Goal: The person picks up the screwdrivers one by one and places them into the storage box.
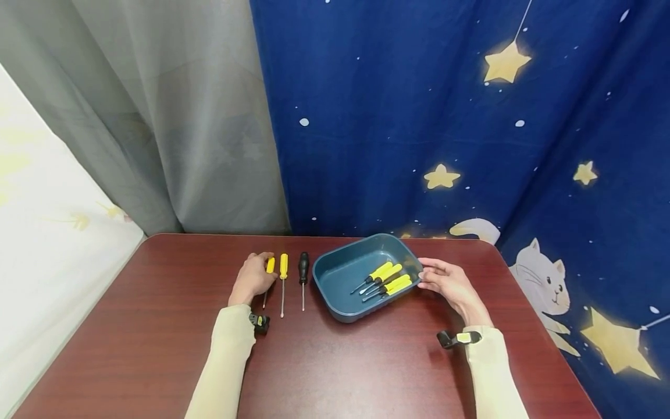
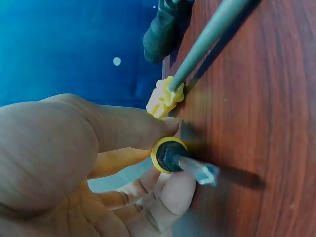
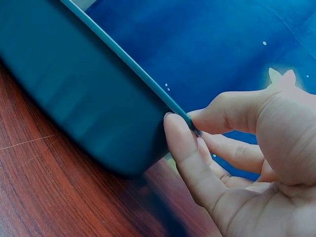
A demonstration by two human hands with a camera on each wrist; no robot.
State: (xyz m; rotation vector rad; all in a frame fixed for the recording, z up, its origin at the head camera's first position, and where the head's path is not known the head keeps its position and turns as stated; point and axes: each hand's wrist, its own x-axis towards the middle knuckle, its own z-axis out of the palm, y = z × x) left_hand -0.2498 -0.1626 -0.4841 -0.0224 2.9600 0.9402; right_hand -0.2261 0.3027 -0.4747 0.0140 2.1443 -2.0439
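My left hand (image 1: 263,269) grips the handle of a short yellow screwdriver (image 1: 270,266) lying on the dark red table (image 1: 335,361). In the left wrist view the thumb (image 2: 129,129) and curled fingers wrap its yellow handle end (image 2: 168,154). Just right of it lie a longer yellow screwdriver (image 1: 283,267) and a black-handled one (image 1: 303,269), side by side, tips toward me. My right hand (image 1: 423,273) pinches the right rim of a blue tray (image 1: 335,273), thumb (image 3: 181,145) on its outer wall. Several yellow screwdrivers (image 1: 388,279) lie inside the tray.
A blue star-and-cat curtain (image 1: 471,128) and a grey curtain (image 1: 173,116) hang right behind the table's far edge. A white surface (image 1: 47,244) borders the table on the left. Bare tabletop lies between my forearms.
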